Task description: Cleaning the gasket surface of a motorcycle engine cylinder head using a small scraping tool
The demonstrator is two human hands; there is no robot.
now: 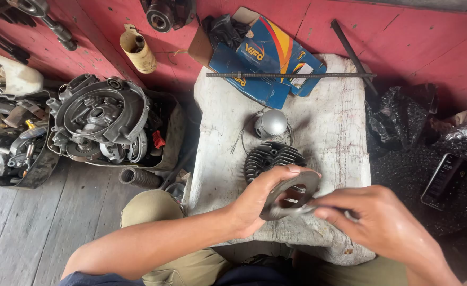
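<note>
A flat grey gasket ring (pixel 292 193) is gripped by the left hand (pixel 257 201) and pinched at its edge by the right hand (pixel 374 222), apparently kept steady for inspection.

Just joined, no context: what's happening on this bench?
A person holds a flat grey metal ring in both hands: left hand grips its edge, right hand pinches the near side. Below it on the white block sit a finned black disc and a silver dome. An engine case lies to the left.
</note>
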